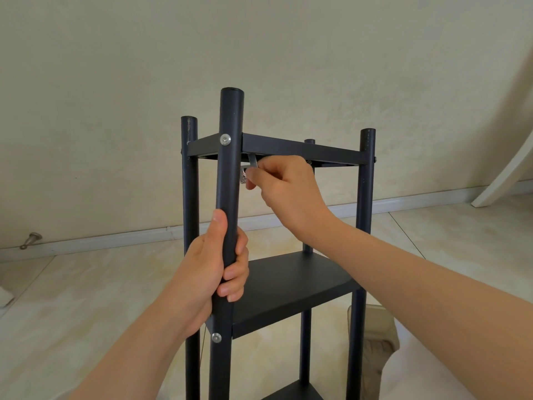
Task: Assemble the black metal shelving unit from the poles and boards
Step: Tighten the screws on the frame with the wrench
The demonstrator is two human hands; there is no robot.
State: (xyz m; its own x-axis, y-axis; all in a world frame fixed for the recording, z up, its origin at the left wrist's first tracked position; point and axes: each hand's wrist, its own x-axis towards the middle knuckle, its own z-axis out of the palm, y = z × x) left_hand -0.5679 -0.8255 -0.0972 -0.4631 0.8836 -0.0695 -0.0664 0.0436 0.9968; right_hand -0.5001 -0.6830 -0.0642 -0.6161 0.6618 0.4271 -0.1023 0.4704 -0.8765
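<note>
The black shelving unit stands upright before me, several poles joined by boards. My left hand (215, 264) grips the nearest pole (229, 174) below the top board (300, 148). A silver screw head (225, 139) shows on that pole at the top board's height, and another screw (216, 337) sits at the middle board (291, 287). My right hand (285, 186) is under the top board just right of the near pole, pinching a small silver wrench (250, 166) at the inner side of the pole. What the wrench touches is hidden behind the pole.
A lower board (294, 392) shows at the bottom edge. Tiled floor and a beige wall with a baseboard lie behind. A metal door stop (31, 239) sits at the left wall, a white slanted leg (501, 174) at the right. My knee (432, 376) is at bottom right.
</note>
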